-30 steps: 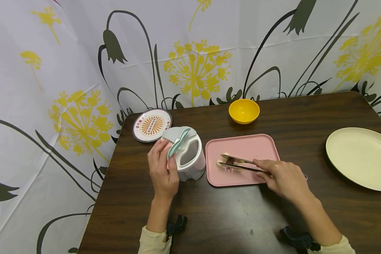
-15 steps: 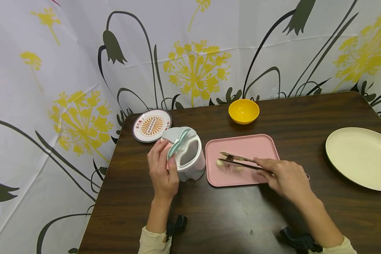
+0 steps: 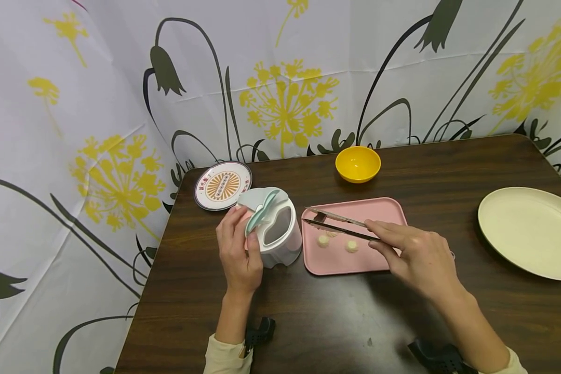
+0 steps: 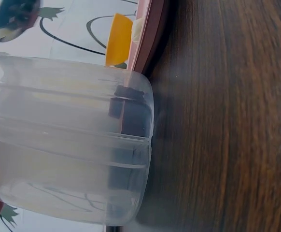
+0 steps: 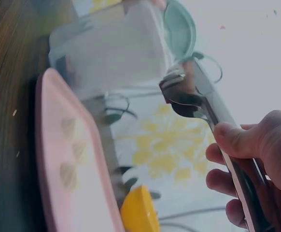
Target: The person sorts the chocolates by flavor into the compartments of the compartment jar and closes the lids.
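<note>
My left hand [image 3: 238, 254] holds a translucent lidded container [image 3: 287, 250] at the left, its thumb by the raised mint-green flap [image 3: 262, 212], and the lid's opening shows. Through its wall, the left wrist view shows dark brown blocks [image 4: 135, 118] at the bottom. In my right hand [image 3: 418, 254] are metal tongs [image 5: 222, 116], with a small dark brown piece [image 3: 320, 217] between their tips. The tips hang over the left end of a pink tray [image 3: 378, 210], close to the container. Several cream-coloured round pieces [image 3: 351, 246] lie on the tray.
Behind the tray stands a yellow bowl [image 3: 358, 165]. A patterned plate [image 3: 222, 186] lies at the back left, behind the container. At the right is a large cream oval plate [image 3: 533, 234]. The wooden table [image 3: 318, 322] meets a flower-printed curtain [image 3: 205, 114] at the back.
The tongs have lifted from among the cream pieces and moved left and back with the brown piece, uncovering the cream pieces. My left hand and the container stay put.
</note>
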A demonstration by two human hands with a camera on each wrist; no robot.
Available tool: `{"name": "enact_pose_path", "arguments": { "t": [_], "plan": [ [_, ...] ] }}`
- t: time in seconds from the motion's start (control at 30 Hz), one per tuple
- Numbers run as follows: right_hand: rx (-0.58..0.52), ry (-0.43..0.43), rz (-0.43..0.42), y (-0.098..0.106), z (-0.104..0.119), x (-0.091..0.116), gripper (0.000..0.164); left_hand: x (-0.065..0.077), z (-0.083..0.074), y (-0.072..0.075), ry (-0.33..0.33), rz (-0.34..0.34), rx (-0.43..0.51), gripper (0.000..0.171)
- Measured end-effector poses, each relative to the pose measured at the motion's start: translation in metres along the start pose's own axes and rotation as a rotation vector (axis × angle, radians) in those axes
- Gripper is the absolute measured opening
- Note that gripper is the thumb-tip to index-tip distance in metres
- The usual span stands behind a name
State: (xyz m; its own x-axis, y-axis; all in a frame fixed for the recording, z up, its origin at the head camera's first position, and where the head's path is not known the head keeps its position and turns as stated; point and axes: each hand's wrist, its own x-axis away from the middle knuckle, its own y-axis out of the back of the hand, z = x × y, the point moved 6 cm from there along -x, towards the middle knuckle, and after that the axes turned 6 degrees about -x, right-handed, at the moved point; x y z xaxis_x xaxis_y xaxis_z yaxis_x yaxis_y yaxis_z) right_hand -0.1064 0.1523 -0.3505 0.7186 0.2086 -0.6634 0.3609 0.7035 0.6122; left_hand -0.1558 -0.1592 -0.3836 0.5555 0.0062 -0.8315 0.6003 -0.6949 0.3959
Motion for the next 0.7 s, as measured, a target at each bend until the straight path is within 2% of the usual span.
{"name": "enact_pose_path", "arguments": {
  "t": [0.27,0.53,0.7],
  "plan": [
    [-0.047,0.05,-0.055,-0.006,0.027,-0.019,0.046,0.001,0.001,0.0,0.002,0.003,0.0,0.038],
    [-0.126,0.051,0.003,-0.028,0.036,-0.025,0.045,0.001,0.001,0.0,-0.002,0.006,0.007,0.038],
    [-0.109,0.065,0.017,-0.036,0.038,-0.025,0.045,0.001,0.002,0.0,0.002,0.009,0.006,0.038]
  ]
}}
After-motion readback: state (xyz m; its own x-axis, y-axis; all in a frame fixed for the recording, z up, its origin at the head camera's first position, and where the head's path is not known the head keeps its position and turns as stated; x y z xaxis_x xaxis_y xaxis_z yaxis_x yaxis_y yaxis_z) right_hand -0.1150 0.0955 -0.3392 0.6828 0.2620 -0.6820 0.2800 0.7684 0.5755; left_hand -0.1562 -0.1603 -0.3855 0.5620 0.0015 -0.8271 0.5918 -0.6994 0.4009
